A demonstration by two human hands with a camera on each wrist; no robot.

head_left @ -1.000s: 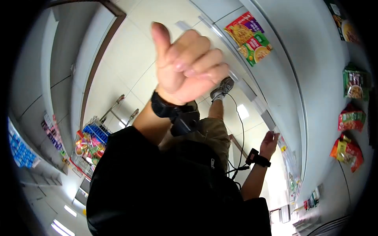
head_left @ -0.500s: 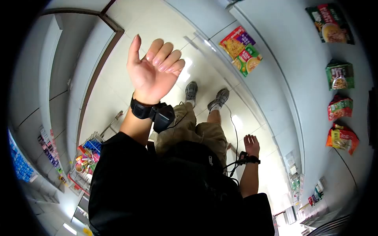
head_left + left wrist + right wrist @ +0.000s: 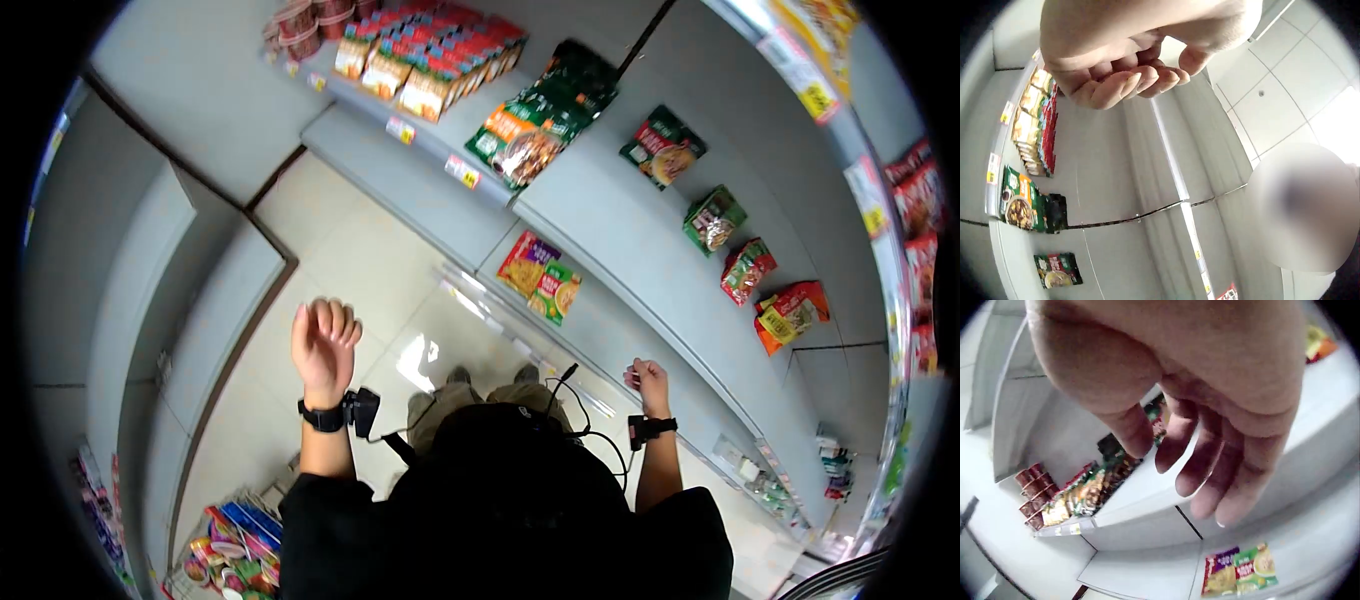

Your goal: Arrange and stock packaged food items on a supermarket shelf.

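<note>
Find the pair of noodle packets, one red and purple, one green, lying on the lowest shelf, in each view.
Head: noodle packets lie centre frame, on the shelf above the feet.
Left wrist: only a red corner at the bottom edge, possibly them; cannot tell.
Right wrist: packets at bottom right, below the fingers.
Shared landmark: row of boxed noodles.

Counts, head view: 2 bare hands, both holding nothing. Lower shelf [image 3: 640,250]: 2 packets side by side at its front edge, red/purple packet [image 3: 523,262] and green packet [image 3: 556,292]; 4 single pouches spread further back. Upper shelf [image 3: 440,130]: 1 row of boxed packs, not countable
</note>
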